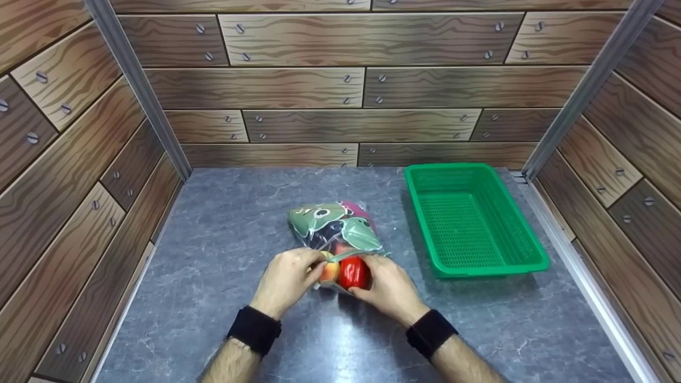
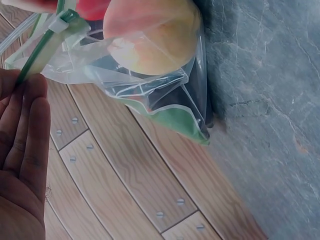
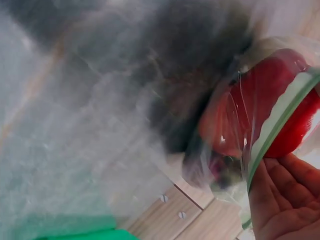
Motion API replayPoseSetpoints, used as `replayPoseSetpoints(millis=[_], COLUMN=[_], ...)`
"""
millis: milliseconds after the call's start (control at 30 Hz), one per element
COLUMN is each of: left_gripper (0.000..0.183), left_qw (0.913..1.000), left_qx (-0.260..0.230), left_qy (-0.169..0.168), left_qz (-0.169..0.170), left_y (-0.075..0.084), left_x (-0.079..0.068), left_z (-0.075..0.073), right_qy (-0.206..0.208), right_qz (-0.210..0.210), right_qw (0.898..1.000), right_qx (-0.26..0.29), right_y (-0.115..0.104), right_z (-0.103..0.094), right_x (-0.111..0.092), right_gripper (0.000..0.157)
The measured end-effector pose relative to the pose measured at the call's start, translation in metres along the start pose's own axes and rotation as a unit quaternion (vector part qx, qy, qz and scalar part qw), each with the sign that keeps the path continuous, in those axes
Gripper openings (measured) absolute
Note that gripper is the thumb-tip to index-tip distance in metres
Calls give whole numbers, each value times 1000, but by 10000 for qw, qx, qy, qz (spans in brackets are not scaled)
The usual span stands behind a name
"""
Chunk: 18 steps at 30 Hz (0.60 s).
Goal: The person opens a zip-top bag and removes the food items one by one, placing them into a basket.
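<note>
A clear zip bag (image 1: 314, 226) printed with green and purple shapes lies mid-table, its green-edged mouth toward me. My left hand (image 1: 290, 274) pinches the zip edge between thumb and fingers; a white slider (image 2: 59, 25) sits on that edge in the left wrist view. Beside it a yellow-red peach-like fruit (image 2: 155, 40) shows through the plastic. With thumb and fingers on either side, my right hand (image 1: 391, 282) holds a glossy red bell pepper (image 1: 353, 272) at the mouth. The green zip edge (image 3: 280, 120) crosses the pepper in the right wrist view. Another reddish item (image 1: 340, 248) shows inside.
A green plastic basket (image 1: 425, 234) stands on the grey marbled table (image 1: 213, 234) to the right. Wood-patterned walls (image 1: 298, 90) enclose the table at the back and both sides, with metal posts at the corners.
</note>
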<state>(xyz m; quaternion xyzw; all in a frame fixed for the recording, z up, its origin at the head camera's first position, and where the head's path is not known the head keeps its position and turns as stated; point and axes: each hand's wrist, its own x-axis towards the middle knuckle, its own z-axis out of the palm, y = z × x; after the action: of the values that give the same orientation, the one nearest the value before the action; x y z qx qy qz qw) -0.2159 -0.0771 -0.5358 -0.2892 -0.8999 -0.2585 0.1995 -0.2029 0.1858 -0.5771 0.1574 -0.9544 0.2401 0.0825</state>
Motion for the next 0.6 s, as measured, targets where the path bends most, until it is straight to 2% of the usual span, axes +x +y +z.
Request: replayPoseSetpoints(millis=[167, 600], left_gripper=[7, 7], left_qw=[9998, 9999], left_qx=[44, 46], left_qy=[169, 135], left_qz=[48, 42], left_y=[-1, 0], left_x=[2, 3], left_z=[-2, -7], right_qy=[135, 376], right_qz=[-61, -39], right_qw=[9999, 9993], right_qx=[67, 35], right_y=[-6, -5], right_z=[-19, -57], right_x=[0, -4], right_gripper=[75, 76])
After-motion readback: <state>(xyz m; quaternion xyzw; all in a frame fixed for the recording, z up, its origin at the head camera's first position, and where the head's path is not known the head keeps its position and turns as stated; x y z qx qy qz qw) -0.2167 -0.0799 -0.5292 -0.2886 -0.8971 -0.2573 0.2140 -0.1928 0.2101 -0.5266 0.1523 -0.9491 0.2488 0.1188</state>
